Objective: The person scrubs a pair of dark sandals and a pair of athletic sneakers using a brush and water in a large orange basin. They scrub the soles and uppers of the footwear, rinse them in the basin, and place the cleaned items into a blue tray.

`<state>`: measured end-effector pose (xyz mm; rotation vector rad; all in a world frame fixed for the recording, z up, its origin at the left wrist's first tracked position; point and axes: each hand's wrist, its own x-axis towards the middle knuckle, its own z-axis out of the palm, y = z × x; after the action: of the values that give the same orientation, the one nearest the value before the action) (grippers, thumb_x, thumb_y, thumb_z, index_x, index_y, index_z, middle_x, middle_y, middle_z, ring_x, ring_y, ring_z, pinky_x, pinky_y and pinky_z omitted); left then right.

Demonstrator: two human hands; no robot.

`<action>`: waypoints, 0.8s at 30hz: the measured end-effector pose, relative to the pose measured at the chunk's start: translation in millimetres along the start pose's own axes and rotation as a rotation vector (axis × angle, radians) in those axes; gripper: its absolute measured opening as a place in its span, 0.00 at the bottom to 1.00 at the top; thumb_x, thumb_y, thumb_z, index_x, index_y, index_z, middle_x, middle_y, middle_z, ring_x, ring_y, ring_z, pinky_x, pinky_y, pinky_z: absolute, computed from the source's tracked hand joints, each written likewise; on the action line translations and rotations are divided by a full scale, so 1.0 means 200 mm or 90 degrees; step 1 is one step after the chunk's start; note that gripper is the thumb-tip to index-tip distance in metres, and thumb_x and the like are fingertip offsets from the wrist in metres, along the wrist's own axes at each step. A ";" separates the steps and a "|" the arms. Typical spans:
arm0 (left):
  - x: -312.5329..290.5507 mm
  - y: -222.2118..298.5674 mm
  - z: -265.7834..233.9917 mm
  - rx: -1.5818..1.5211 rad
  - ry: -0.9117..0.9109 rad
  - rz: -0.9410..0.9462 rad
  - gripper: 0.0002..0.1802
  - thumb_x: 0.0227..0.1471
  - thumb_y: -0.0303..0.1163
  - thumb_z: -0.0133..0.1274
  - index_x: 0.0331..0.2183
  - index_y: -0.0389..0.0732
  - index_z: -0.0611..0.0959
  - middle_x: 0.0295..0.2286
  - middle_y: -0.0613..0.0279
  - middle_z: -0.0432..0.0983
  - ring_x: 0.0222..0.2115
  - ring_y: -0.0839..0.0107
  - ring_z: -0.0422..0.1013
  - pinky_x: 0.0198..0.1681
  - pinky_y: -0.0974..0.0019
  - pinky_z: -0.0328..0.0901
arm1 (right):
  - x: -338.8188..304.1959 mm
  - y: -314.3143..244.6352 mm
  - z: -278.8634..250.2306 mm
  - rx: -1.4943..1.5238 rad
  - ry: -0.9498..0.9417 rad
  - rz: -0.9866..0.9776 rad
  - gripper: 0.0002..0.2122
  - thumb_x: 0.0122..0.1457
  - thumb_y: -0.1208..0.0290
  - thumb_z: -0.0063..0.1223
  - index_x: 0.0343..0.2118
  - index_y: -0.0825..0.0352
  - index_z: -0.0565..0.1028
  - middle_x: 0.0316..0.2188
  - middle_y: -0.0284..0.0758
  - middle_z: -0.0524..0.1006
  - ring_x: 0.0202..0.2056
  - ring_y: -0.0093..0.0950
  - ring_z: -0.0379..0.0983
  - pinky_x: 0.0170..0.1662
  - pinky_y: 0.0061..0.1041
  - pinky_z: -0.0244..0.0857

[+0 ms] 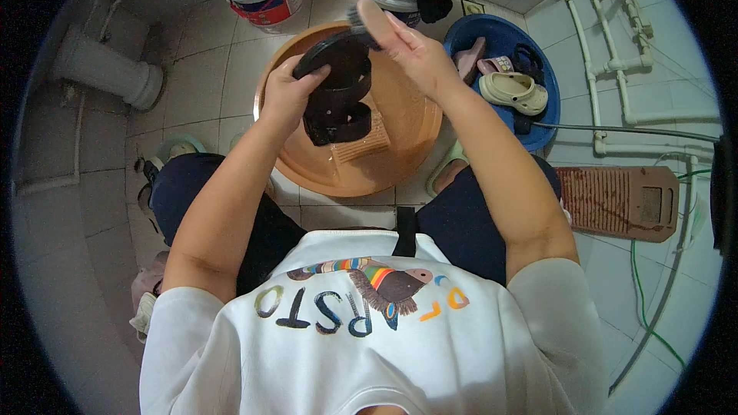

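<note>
Black strapped shoe with a rounded sole (pixel 329 54): I have it in the left hand (pixel 294 92), thumb over its near edge, tilted above the basin.
Brush grip: the right hand (pixel 421 54) is closed around a pale-handled brush with dark bristles (pixel 375 21); the bristles sit at the shoe's far right edge, and I cannot tell whether they touch.
Black straps (pixel 338 127): just below the held shoe; from here I cannot tell whether they belong to it or to a second one.
Round orange-brown plastic basin (pixel 407 157): beneath both grips, its rim passing under the left wrist; its smooth floor gives me room below the right hand.
Ribbed tan panel (pixel 369 142): in the basin, below and between the hands.
Round blue plastic tub (pixel 500 27): right of the brush grip, near that forearm, holding a cream clog (pixel 513 92).
Brown ribbed washboard (pixel 615 207): well right of both grips.
White-rimmed bucket (pixel 284 4): beyond the left grip, outside the basin's far edge.
</note>
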<state>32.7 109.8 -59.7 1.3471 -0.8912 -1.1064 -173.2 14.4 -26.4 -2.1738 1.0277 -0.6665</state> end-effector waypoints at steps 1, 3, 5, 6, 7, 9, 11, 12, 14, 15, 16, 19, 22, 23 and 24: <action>0.00 0.00 0.00 -0.013 0.014 -0.019 0.18 0.46 0.30 0.56 0.40 0.32 0.75 0.34 0.59 0.74 0.34 0.71 0.70 0.41 0.69 0.64 | -0.01 0.06 -0.03 -0.095 -0.061 0.075 0.27 0.53 0.48 0.46 0.54 0.57 0.63 0.47 0.44 0.69 0.47 0.40 0.68 0.48 0.30 0.61; 0.01 0.04 0.02 -0.148 0.006 -0.008 0.18 0.46 0.28 0.56 0.41 0.33 0.74 0.35 0.60 0.74 0.37 0.71 0.69 0.44 0.68 0.62 | 0.00 0.34 0.00 -0.150 -0.065 0.159 0.30 0.52 0.50 0.51 0.53 0.67 0.63 0.46 0.43 0.71 0.44 0.31 0.71 0.47 0.25 0.61; 0.01 0.06 -0.01 -0.264 -0.018 -0.005 0.19 0.47 0.26 0.55 0.43 0.36 0.73 0.39 0.61 0.72 0.41 0.70 0.66 0.48 0.65 0.59 | 0.05 0.23 0.04 0.193 -0.013 0.099 0.30 0.48 0.53 0.57 0.51 0.68 0.65 0.42 0.38 0.73 0.40 0.26 0.70 0.44 0.23 0.62; 0.00 0.08 -0.01 -0.264 -0.041 0.000 0.19 0.47 0.26 0.55 0.43 0.36 0.73 0.39 0.61 0.72 0.41 0.70 0.67 0.48 0.65 0.59 | 0.05 0.16 0.05 0.362 0.006 0.069 0.31 0.46 0.55 0.60 0.50 0.69 0.66 0.39 0.36 0.74 0.38 0.24 0.70 0.43 0.22 0.62; 0.00 0.10 0.00 -0.263 -0.064 0.005 0.19 0.47 0.26 0.55 0.44 0.36 0.73 0.39 0.61 0.72 0.41 0.69 0.67 0.47 0.65 0.59 | 0.04 0.09 0.04 0.359 -0.047 0.096 0.31 0.46 0.60 0.61 0.52 0.68 0.63 0.41 0.36 0.72 0.40 0.25 0.69 0.45 0.23 0.61; -0.02 0.10 0.02 -0.282 -0.097 -0.001 0.20 0.47 0.26 0.54 0.44 0.37 0.73 0.39 0.61 0.72 0.41 0.69 0.67 0.48 0.65 0.59 | -0.01 -0.04 0.00 0.345 -0.143 0.152 0.34 0.45 0.72 0.62 0.55 0.66 0.57 0.44 0.35 0.69 0.45 0.26 0.67 0.49 0.24 0.60; -0.03 0.10 0.04 -0.315 -0.107 -0.025 0.20 0.47 0.25 0.54 0.44 0.37 0.72 0.40 0.60 0.72 0.42 0.69 0.66 0.48 0.65 0.59 | 0.03 0.01 0.05 0.453 -0.137 0.121 0.36 0.40 0.76 0.65 0.53 0.66 0.57 0.41 0.34 0.69 0.44 0.25 0.67 0.48 0.24 0.60; -0.02 0.10 0.03 -0.255 -0.109 -0.028 0.21 0.47 0.25 0.54 0.45 0.37 0.72 0.40 0.60 0.72 0.42 0.68 0.67 0.48 0.64 0.59 | 0.04 0.03 0.06 0.508 -0.132 0.104 0.37 0.38 0.78 0.66 0.53 0.66 0.57 0.40 0.33 0.70 0.43 0.25 0.66 0.48 0.23 0.60; -0.01 0.11 0.02 -0.138 -0.113 -0.038 0.22 0.47 0.26 0.54 0.46 0.36 0.71 0.40 0.60 0.72 0.42 0.67 0.67 0.47 0.64 0.61 | 0.03 0.04 0.05 0.439 -0.138 0.165 0.34 0.39 0.76 0.66 0.51 0.67 0.60 0.42 0.34 0.69 0.44 0.25 0.66 0.50 0.23 0.59; -0.01 0.13 0.02 -0.049 -0.120 -0.028 0.22 0.47 0.26 0.54 0.46 0.36 0.72 0.40 0.60 0.72 0.41 0.67 0.68 0.47 0.64 0.61 | 0.03 0.04 0.05 0.410 -0.147 0.176 0.35 0.39 0.76 0.66 0.52 0.67 0.60 0.44 0.34 0.69 0.45 0.25 0.66 0.50 0.23 0.58; -0.01 0.16 0.01 0.041 -0.127 -0.019 0.22 0.47 0.27 0.54 0.46 0.37 0.72 0.39 0.60 0.73 0.41 0.67 0.68 0.46 0.64 0.62 | 0.03 0.05 0.05 0.381 -0.156 0.186 0.35 0.39 0.75 0.66 0.52 0.67 0.60 0.45 0.34 0.68 0.46 0.25 0.65 0.51 0.23 0.57; 0.01 0.20 0.01 0.235 -0.182 0.060 0.22 0.48 0.29 0.54 0.46 0.37 0.73 0.38 0.59 0.73 0.40 0.68 0.69 0.44 0.66 0.63 | 0.03 0.05 0.08 0.171 -0.066 -0.092 0.38 0.39 0.73 0.66 0.55 0.66 0.58 0.47 0.33 0.68 0.48 0.24 0.64 0.52 0.22 0.55; 0.01 0.14 0.01 0.262 -0.189 -0.012 0.19 0.49 0.28 0.53 0.46 0.39 0.74 0.37 0.59 0.74 0.38 0.71 0.70 0.43 0.68 0.63 | 0.05 0.08 0.06 0.168 -0.079 -0.145 0.39 0.39 0.70 0.67 0.56 0.66 0.58 0.47 0.32 0.68 0.48 0.23 0.63 0.52 0.21 0.55; 0.01 0.09 0.01 0.220 -0.179 -0.009 0.19 0.49 0.28 0.52 0.46 0.38 0.74 0.37 0.59 0.74 0.38 0.71 0.70 0.43 0.68 0.63 | 0.05 0.06 0.01 0.232 -0.106 -0.055 0.35 0.43 0.67 0.64 0.55 0.66 0.60 0.46 0.34 0.69 0.47 0.24 0.64 0.51 0.21 0.56; 0.01 0.07 0.01 0.183 -0.166 -0.005 0.19 0.50 0.28 0.52 0.46 0.38 0.74 0.37 0.59 0.74 0.37 0.71 0.70 0.43 0.68 0.63 | 0.10 0.08 -0.02 0.031 -0.053 -0.096 0.30 0.50 0.63 0.58 0.56 0.62 0.60 0.42 0.34 0.72 0.43 0.24 0.67 0.48 0.19 0.58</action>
<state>33.6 106.3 -45.5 1.4589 -1.2748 -1.2126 -172.6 -10.3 -32.3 -2.2332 0.8024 -0.6565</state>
